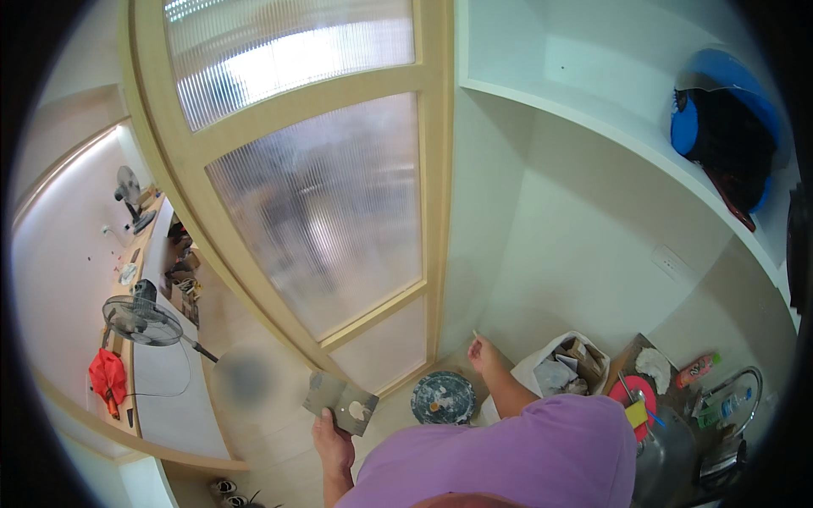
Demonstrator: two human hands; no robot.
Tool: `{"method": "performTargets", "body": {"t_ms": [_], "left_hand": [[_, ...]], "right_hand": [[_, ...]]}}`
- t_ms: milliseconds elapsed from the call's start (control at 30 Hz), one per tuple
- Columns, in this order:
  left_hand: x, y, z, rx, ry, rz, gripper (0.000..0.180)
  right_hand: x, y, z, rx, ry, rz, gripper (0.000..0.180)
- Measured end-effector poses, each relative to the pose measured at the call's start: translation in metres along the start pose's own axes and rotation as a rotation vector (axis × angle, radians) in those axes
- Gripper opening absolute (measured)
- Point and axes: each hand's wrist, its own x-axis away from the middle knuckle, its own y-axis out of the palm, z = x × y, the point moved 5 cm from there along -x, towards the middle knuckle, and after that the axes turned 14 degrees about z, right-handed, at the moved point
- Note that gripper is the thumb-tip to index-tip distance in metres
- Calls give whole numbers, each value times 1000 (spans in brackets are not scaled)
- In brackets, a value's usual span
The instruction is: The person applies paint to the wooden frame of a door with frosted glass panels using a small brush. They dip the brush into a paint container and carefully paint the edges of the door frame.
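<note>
My left hand [334,440] grips a flat grey-green plate [329,397] by its near edge. A pale, paste-like blob [359,411] lies on the plate's right part. My right hand [482,352] reaches forward to the low part of the pale wall, right of the wooden door frame [436,212]. Its fingers are closed together, and a small light tip [475,333] pokes out above them; what it belongs to is hidden. Between my hands, a round dark lid [443,398], smeared with pale patches, sits low by the door.
A white bag [542,372] of boxes and scraps stands right of my arm. Beyond it are a sink [665,461] with a curved tap [756,381] and a red-pink bottle [697,370]. A shelf [593,123] juts out above. A fan [142,320] stands at far left.
</note>
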Motion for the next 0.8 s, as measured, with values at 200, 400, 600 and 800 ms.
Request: {"method": "performTargets", "body": {"t_ms": [200, 400, 600, 800], "left_hand": [[-7, -5, -2, -1, -46, -57, 35], [0, -1, 5, -5, -36, -70, 35], [3, 10, 3, -12, -24, -60, 37], [10, 11, 0, -4, 24, 4, 37]], "right_hand": [[69, 102, -142, 106, -536, -146, 14], [201, 267, -271, 89, -1152, -344, 19], [270, 402, -348, 75, -1743, -241, 24], [335, 446, -354, 94, -1978, -52, 23]]}}
